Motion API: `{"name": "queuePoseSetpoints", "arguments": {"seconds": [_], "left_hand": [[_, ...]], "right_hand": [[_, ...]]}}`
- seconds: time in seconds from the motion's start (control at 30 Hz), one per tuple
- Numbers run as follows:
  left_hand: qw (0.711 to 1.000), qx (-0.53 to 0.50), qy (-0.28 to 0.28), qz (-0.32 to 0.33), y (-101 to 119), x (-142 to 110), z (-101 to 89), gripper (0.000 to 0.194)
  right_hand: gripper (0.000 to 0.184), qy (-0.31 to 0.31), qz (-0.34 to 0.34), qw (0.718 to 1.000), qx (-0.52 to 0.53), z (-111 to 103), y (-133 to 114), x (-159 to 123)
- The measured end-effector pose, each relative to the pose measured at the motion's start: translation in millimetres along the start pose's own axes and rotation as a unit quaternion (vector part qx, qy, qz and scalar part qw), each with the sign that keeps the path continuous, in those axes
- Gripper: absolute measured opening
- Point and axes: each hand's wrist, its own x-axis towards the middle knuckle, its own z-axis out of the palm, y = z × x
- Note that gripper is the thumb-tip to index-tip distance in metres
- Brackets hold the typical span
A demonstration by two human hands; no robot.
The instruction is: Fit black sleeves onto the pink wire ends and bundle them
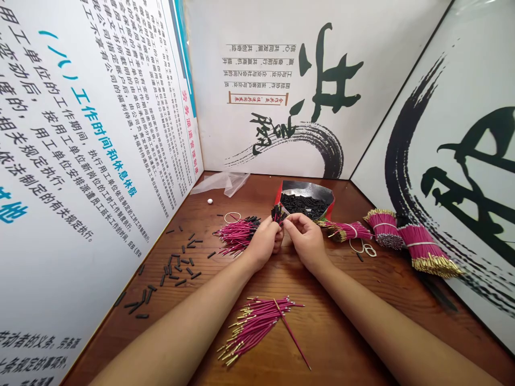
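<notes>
My left hand [263,238] is closed around a small bundle of wires with black sleeves [277,213] sticking up from the fist. Right against it, my right hand [306,238] has thumb and index finger pinched together at the bundle's edge; what lies between the fingertips is too small to make out. A pile of magenta wires with black sleeves [237,236] lies left of my left hand. Between my forearms is a loose pile of magenta wires with gold ends [255,329], one wire lying crosswise. Just behind my hands stands an open bag [330,202] full of short black sleeves [303,205].
Loose black sleeves [175,268] are scattered on the wooden table [193,332] at left. Tied magenta wire bundles [426,249] lie at right, near white string loops [368,249]. A clear plastic bag [225,184] lies at the back. Printed panels [249,139] enclose the table.
</notes>
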Motion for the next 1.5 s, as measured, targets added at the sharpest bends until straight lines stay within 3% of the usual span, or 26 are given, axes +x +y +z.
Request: {"name": "queuePoseSetpoints", "arguments": {"seconds": [0.33,0.7,1.03,1.33,1.5], "left_hand": [[1.000,0.004,0.014,0.002,-1.1,-1.3,1.1,0.015],[1.000,0.016,0.025,0.008,6.6,-5.8,10.2,0.013],[1.000,-0.003,0.020,-0.006,1.6,-2.4,4.5,0.016],[1.000,0.011,0.016,0.011,5.3,-4.3,8.6,0.012],[0.999,0.000,0.025,0.024,4.6,-5.7,9.8,0.021]], "right_hand": [[0.022,-0.035,0.021,0.999,0.010,-1.4,-4.8,1.9],[0.021,0.013,0.041,0.999,0.004,-1.1,-4.2,0.4],[0.022,-0.035,0.031,0.999,0.009,-0.8,-4.5,2.1],[0.021,-0.014,0.046,0.999,0.018,-1.1,-4.1,1.3],[0.023,0.020,0.055,0.998,0.036,-2.6,-1.8,3.5]]}}
